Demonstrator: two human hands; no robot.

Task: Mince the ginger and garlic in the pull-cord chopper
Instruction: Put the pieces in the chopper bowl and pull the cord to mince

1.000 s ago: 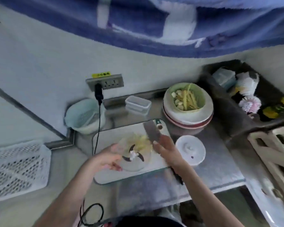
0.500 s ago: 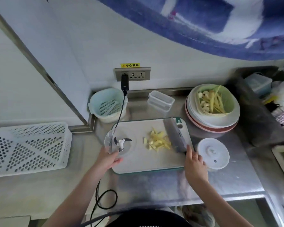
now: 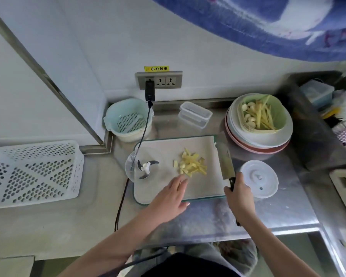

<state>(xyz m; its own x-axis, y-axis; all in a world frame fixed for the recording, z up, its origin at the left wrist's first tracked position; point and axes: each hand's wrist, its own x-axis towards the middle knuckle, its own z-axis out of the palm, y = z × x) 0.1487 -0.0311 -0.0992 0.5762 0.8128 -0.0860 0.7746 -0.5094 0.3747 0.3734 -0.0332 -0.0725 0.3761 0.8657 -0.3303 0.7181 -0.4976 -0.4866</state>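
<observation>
A clear chopper bowl (image 3: pixel 135 172) with its blade (image 3: pixel 146 167) stands on the left edge of the white cutting board (image 3: pixel 198 190). A pile of cut ginger pieces (image 3: pixel 191 163) lies mid-board. My left hand (image 3: pixel 171 196) hovers flat over the board, fingertips just short of the ginger. My right hand (image 3: pixel 238 191) grips the handle of a cleaver (image 3: pixel 226 162) whose blade rests along the board's right edge. The white chopper lid (image 3: pixel 259 178) lies on the steel counter to the right. A green bowl (image 3: pixel 264 113) holds garlic cloves and ginger strips on stacked plates.
A teal colander (image 3: pixel 128 118) and clear lidded boxes (image 3: pixel 195 114) stand by the wall. A black cable (image 3: pixel 142 134) runs from the socket past the chopper bowl. A white perforated basket (image 3: pixel 32 172) sits left; a dark tray of brushes (image 3: pixel 328 116) at right.
My left hand let go of the chopper bowl and moved right toward the ginger pile. My right hand slid the cleaver to the board's right edge. The head camera tilted.
</observation>
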